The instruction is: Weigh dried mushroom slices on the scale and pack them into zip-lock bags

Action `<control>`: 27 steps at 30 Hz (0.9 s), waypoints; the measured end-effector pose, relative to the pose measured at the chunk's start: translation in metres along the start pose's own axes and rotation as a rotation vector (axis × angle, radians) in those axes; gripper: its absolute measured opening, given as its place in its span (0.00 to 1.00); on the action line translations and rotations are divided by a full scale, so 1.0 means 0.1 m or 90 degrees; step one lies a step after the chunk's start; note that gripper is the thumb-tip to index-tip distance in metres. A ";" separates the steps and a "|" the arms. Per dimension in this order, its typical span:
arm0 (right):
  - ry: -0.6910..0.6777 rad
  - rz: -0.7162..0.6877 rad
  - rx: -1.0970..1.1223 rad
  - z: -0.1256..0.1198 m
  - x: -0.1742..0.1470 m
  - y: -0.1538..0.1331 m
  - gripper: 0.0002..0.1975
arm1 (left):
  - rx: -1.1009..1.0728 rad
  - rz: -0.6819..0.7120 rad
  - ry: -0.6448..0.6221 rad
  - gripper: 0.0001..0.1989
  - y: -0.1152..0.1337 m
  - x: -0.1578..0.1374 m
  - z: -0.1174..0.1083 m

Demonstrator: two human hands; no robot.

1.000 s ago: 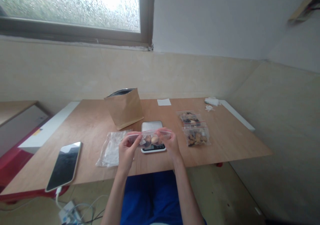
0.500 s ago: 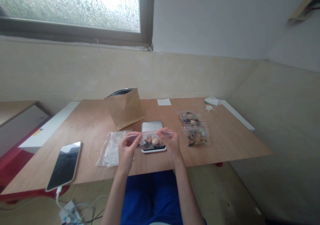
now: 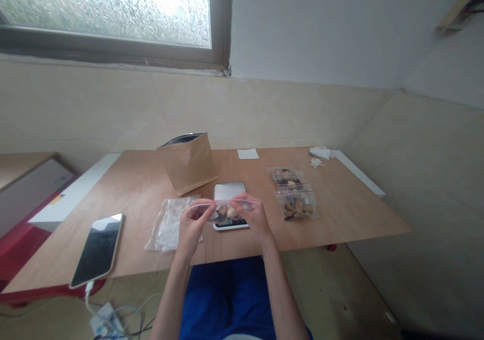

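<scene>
Between my two hands is a small clear zip bag (image 3: 226, 213) with several brownish and pale lumps inside, perhaps dried food. My left hand (image 3: 192, 224) pinches its top edge at the left. On the right, my right hand (image 3: 253, 215) pinches the same edge, thumb and fingers together. The bag hangs above a digital kitchen scale (image 3: 229, 190) with a silver plate and a dark display, partly hidden by the bag and my fingers. Left of my left hand lies a stack of clear plastic bags (image 3: 166, 227).
A brown kraft pouch (image 3: 191, 163) stands open behind the scale. Filled zip bags (image 3: 298, 206) lie in a row at the right. A phone (image 3: 99, 249) on a cable rests at the left front edge. White paper (image 3: 248, 154) lies near the wall, and crumpled scraps (image 3: 320, 152) sit back right.
My right hand has slid slightly left along the bag's top edge, closer to my left hand. My left hand stays nearly in place, and the other things have not moved.
</scene>
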State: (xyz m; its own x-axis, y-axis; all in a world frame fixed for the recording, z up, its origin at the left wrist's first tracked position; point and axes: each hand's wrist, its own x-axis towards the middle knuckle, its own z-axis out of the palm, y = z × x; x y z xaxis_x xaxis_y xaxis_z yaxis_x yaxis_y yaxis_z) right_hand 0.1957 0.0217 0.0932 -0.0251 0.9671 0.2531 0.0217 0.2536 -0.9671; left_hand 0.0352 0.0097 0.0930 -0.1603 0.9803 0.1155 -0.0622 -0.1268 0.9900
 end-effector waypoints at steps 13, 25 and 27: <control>0.058 -0.037 -0.033 0.02 0.01 0.01 0.07 | 0.012 0.051 0.007 0.11 0.01 -0.03 0.04; -0.027 -0.045 -0.015 0.01 -0.01 -0.04 0.07 | 0.030 0.033 -0.053 0.12 0.05 -0.03 0.00; -0.035 -0.057 -0.015 0.02 -0.01 -0.06 0.07 | 0.022 0.039 -0.054 0.11 0.06 -0.04 0.01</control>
State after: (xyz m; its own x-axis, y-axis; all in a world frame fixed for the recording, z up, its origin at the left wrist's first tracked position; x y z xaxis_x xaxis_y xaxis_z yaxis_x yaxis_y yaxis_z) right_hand 0.1939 0.0191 0.0987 -0.0826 0.9382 0.3362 0.0404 0.3402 -0.9395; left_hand 0.0362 0.0050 0.0987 -0.0783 0.9804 0.1808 -0.0212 -0.1830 0.9829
